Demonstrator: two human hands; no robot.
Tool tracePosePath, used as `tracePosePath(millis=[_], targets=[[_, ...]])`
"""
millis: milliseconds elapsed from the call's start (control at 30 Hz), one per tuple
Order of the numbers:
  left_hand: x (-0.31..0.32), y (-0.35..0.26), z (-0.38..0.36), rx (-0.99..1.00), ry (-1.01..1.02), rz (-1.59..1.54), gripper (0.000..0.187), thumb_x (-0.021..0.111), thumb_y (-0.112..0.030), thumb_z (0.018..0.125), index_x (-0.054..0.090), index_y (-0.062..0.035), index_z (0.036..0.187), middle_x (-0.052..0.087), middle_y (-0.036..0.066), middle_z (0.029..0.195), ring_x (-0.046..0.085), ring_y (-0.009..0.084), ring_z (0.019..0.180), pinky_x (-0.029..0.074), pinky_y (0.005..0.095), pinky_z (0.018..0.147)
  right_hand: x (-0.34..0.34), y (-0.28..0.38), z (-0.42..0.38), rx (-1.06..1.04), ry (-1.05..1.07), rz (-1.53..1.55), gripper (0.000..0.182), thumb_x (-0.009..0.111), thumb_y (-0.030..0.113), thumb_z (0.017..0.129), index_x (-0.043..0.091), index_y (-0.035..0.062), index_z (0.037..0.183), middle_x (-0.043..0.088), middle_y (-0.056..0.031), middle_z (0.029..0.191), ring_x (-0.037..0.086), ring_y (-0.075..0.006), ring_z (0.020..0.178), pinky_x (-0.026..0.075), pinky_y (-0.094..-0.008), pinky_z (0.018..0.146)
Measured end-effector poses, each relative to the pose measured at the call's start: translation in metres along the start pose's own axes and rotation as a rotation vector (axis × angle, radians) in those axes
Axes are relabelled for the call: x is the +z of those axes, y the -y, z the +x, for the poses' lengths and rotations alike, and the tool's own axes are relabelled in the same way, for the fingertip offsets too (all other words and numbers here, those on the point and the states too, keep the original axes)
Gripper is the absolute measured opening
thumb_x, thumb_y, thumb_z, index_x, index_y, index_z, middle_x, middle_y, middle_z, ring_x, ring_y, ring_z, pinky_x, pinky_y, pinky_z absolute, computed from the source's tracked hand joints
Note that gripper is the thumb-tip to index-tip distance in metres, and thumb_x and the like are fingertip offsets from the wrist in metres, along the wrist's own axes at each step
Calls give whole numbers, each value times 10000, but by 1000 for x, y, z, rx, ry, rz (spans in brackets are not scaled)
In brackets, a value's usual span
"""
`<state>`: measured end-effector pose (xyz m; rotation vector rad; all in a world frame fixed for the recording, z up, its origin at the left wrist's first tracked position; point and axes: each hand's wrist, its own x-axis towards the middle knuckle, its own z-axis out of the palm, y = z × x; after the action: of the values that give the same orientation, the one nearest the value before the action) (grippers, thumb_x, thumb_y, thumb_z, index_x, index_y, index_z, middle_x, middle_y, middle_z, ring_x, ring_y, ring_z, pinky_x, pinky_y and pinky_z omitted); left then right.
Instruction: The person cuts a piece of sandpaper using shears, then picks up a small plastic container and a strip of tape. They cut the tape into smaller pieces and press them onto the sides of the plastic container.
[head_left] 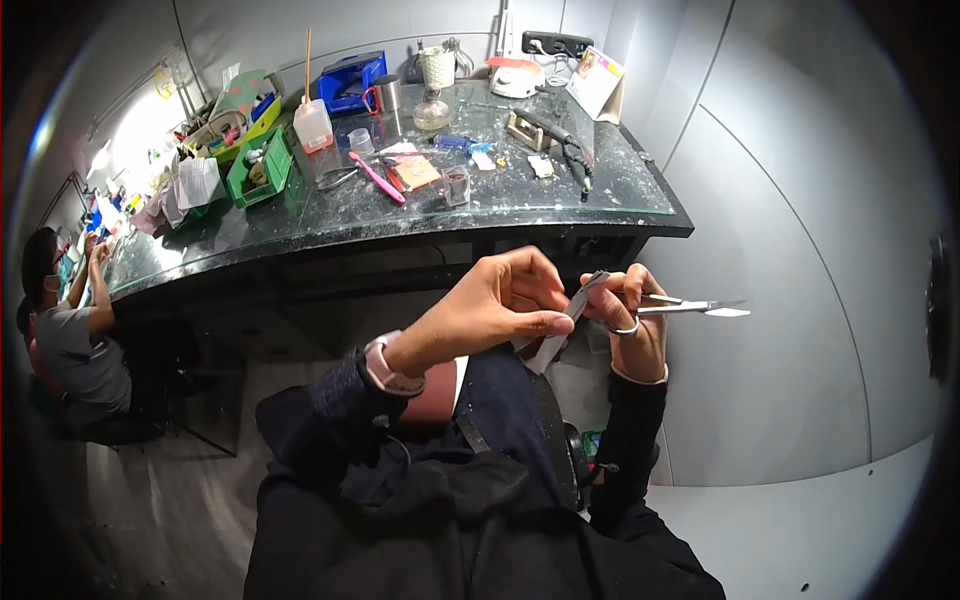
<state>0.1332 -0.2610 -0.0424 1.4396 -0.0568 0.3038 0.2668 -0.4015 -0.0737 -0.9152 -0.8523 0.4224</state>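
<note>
Over my lap, my left hand point(505, 298) has its fingers curled beside a thin whitish strip point(577, 312), its thumb against the strip. My right hand point(630, 312) pinches the strip's upper end between thumb and finger. A pair of metal scissors point(695, 307) hangs in the same right hand, with its finger loops around the fingers and its blades pointing right, slightly apart. The lower end of the strip reaches down toward my thigh.
A glass-topped bench point(420, 226) stands ahead, with a pink toothbrush point(378, 180), a green bin point(260, 172), a blue bin point(350, 80), a bottle of pink liquid point(313, 127) and a glass burner point(432, 113). A person point(85, 340) sits at far left.
</note>
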Motion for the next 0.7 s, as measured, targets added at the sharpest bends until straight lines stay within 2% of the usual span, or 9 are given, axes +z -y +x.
tracePosePath(millis=[133,267,300,333,400,467,500,633,700], targets=[[-13,-7,-3,-113,191,67,184,682,-1,792,652,-6,974,645,42,918,627,78,817,506,188,703,2,-5,1,12,84,-50,310,691,28,798,399,87,712,672,-166,837,616,-123,696,505,-261,626],[-20,-10,-10,-77,172,149,251,644,81,761,685,-12,990,645,38,919,629,85,829,505,189,703,2,-7,2,42,151,-78,343,667,73,828,348,49,949,656,-172,886,618,-140,698,485,-242,613],[-25,-15,-12,-80,155,160,279,657,79,754,681,-15,1015,641,37,928,632,91,834,506,198,702,-13,-17,3,-23,262,-189,434,650,130,848,258,68,1025,632,-161,852,603,-145,673,480,-242,608],[-30,-13,-15,-51,80,125,268,685,56,749,684,-17,1006,637,40,947,637,96,824,504,203,693,-17,-15,-1,-52,322,-237,504,655,280,843,238,65,1027,584,-112,752,567,-129,638,460,-234,595],[-39,-24,-21,-36,23,247,269,719,21,740,682,-19,1004,634,34,963,638,92,798,499,195,678,-39,-18,-13,184,481,-101,622,667,459,795,264,48,1032,517,-63,687,522,-119,607,426,-230,570],[-44,-34,-27,-101,-8,319,326,744,-13,731,662,-24,1046,637,30,963,627,63,743,489,176,652,-49,-3,-14,499,746,-244,768,653,648,709,317,30,1018,500,-45,678,496,-112,602,389,-238,545],[-48,-35,-29,-113,22,340,329,744,-12,730,662,-24,1048,637,30,957,619,54,729,485,174,641,-49,-4,-15,436,841,-459,824,582,784,641,390,46,956,489,-35,642,499,-139,562,380,-277,515],[-50,-32,-28,-116,149,349,358,757,7,708,655,-5,1051,606,37,984,594,34,679,469,162,602,-44,-4,-21,417,1068,-726,874,465,893,578,458,80,897,449,-35,568,498,-214,482,388,-324,490],[-47,-26,-27,-118,220,321,373,758,17,700,649,7,1057,582,40,996,595,41,674,468,161,593,-39,-4,-23,388,1109,-719,861,476,895,558,423,75,818,379,-20,566,422,-185,474,338,-315,467]])
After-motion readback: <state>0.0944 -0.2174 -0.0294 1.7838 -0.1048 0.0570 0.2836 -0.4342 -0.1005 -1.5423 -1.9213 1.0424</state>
